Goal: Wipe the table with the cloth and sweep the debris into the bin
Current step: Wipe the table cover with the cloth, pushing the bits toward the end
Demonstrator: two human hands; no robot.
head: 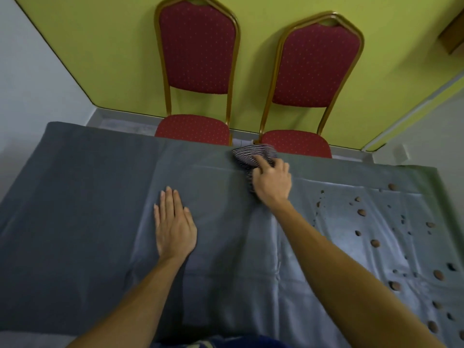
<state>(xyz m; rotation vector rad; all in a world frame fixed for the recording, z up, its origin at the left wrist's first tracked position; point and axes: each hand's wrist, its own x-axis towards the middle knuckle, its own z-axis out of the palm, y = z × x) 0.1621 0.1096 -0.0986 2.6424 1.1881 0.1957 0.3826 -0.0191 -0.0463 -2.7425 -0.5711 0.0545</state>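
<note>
A grey sheet covers the table point(95, 197). My right hand point(272, 180) presses a bunched striped cloth point(251, 155) onto the sheet at the table's far edge, fingers closed over it. My left hand point(174, 226) lies flat on the sheet near the middle, fingers together, holding nothing. Several brown pebbles and smaller bits of debris point(361, 212) lie scattered over the right part of the table, to the right of the cloth. No bin is in view.
Two red padded chairs with gold frames point(198, 51) point(313, 66) stand against the yellow-green wall just beyond the table's far edge. The cloth sits in front of the right chair's seat. A white wall and grey floor strip show at the left.
</note>
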